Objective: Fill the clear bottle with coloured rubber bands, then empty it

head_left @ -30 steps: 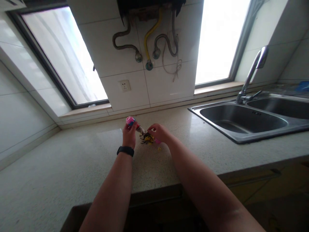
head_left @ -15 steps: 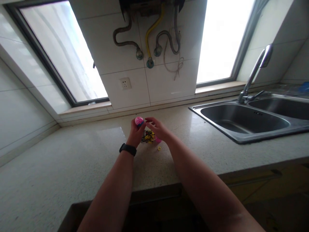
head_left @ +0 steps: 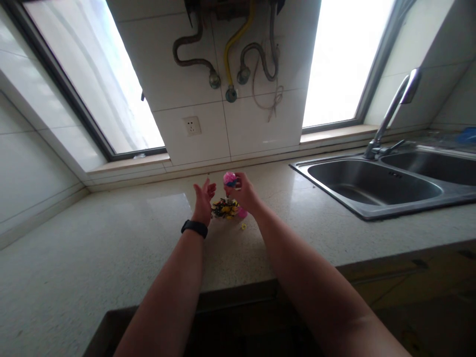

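My right hand (head_left: 245,192) grips a small round pink-and-blue object (head_left: 229,178), pink on top with a blue band beneath; its exact kind is unclear. To the left, my left hand (head_left: 203,198) is held up with fingers apart and nothing in it. A dark band circles that wrist. Below and between the hands lies a heap of small yellow and black pieces (head_left: 225,209), too small to name. At the heap's right edge is a pink rounded thing (head_left: 242,213), and one small yellow piece (head_left: 243,226) lies nearer to me.
The pale speckled countertop (head_left: 130,258) runs along a tiled wall. A double steel sink (head_left: 372,214) with a tall faucet (head_left: 388,116) is set in at the right. A wall socket (head_left: 192,126) and hoses with valves (head_left: 231,93) are behind, between two windows.
The round pink-and-blue object has passed from my left hand to my right and moved right. My left hand has opened and drawn slightly away to the left.
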Motion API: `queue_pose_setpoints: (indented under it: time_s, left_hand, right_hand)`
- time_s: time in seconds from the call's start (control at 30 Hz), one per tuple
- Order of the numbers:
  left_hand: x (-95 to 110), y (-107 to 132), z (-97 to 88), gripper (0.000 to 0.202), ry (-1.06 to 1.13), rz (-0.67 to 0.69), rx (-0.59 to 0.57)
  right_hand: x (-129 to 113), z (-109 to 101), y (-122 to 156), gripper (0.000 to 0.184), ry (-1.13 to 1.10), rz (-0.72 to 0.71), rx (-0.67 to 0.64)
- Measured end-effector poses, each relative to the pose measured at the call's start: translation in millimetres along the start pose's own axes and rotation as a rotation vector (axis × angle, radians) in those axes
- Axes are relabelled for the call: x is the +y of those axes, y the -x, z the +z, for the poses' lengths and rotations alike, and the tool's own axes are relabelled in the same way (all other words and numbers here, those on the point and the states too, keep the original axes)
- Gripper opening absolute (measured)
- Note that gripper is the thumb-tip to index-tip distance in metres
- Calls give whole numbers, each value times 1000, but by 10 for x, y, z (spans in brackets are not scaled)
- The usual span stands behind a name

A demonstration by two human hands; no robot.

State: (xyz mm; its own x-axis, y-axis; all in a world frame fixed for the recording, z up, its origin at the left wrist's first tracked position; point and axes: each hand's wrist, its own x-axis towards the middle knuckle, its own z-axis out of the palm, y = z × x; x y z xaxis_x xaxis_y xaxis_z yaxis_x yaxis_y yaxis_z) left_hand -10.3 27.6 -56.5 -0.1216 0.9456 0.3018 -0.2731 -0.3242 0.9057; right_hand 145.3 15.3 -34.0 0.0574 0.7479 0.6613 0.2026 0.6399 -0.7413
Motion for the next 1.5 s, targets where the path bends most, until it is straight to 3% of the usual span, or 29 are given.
queue_pose_setpoints:
  time_s: [0.17, 0.33, 1.03, 1.2, 1.37, 1.5]
  left_hand:
    - [-63, -24, -51, 90, -24, -33, 2]
    - [-69, -13, -48, 90, -23, -62, -8]
    - [-80, 21, -50, 87, -183, -88, -90]
    - [-88, 26, -29, 80, -184, -87, -63]
    - [-113, 22, -15, 55, -113, -75, -1]
    - [-76, 62, -1, 37, -28, -56, -36]
  right_hand:
    - [-43, -82, 4, 46, 56, -49, 33]
    - [-41, -146, -7, 46, 65, -7, 44]
    - [131, -154, -15, 47, 57, -27, 60]
    - [165, -126, -34, 46, -78, 41, 87]
    - [71, -89, -91, 47, -461, 205, 229]
    - [-28, -86, -103, 49, -693, 344, 257]
